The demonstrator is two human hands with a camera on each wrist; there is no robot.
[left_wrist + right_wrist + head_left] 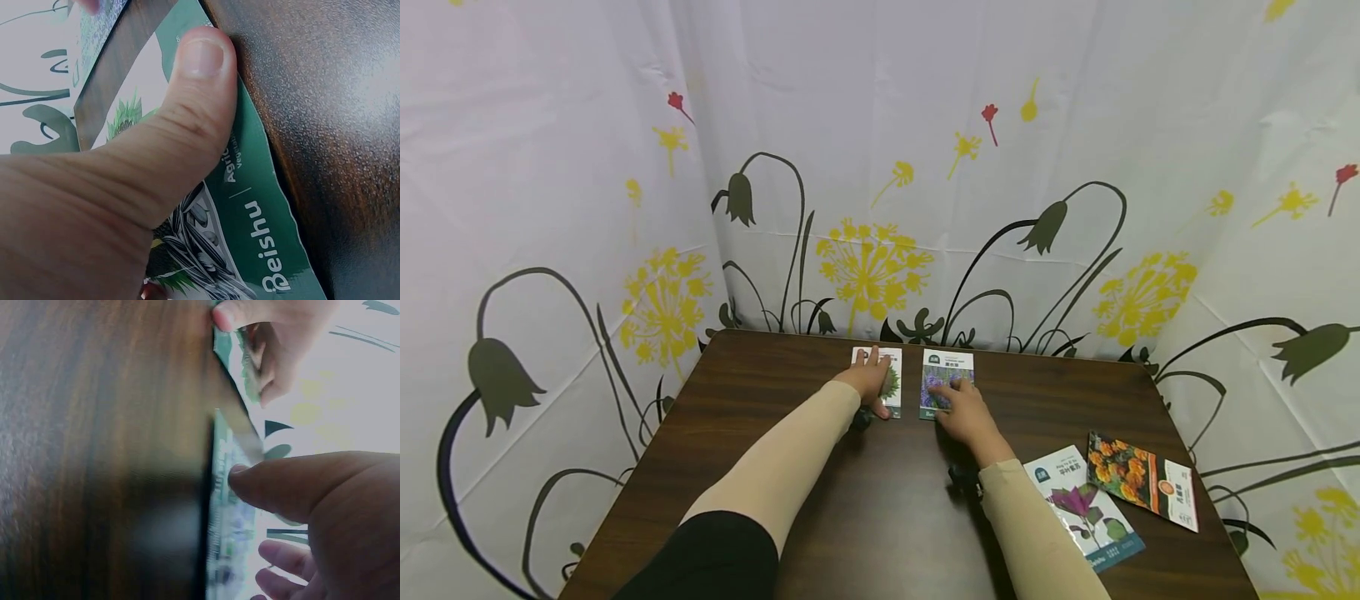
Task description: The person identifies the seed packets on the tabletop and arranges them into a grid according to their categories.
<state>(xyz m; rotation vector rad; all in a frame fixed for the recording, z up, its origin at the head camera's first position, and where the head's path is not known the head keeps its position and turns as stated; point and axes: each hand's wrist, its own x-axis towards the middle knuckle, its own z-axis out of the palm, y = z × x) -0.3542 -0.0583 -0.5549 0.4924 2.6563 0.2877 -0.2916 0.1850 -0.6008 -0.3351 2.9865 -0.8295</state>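
My left hand point(868, 379) lies over a white seed packet point(895, 363) near the table's back edge, fingers spread. In the left wrist view its thumb point(200, 81) rests on the packet's green lower band point(253, 181), beside printed striped seeds. Just to the right lies a second seed packet point(936, 375), printed with purple flowers. Over its lower right part is my right hand point(967, 412), with relaxed, parted fingers. The right wrist view shows the right thumb point(269, 484) at the face of this purple-flower packet point(220, 544). A narrow strip of wood separates the two packets.
On the right of the dark wooden table point(775, 400), a packet with a magenta flower point(1075, 500) lies slanted. An orange-flower packet point(1138, 479) slightly overlaps its upper right side. A white curtain point(880, 100) with printed flowers hangs behind the table and along both sides.
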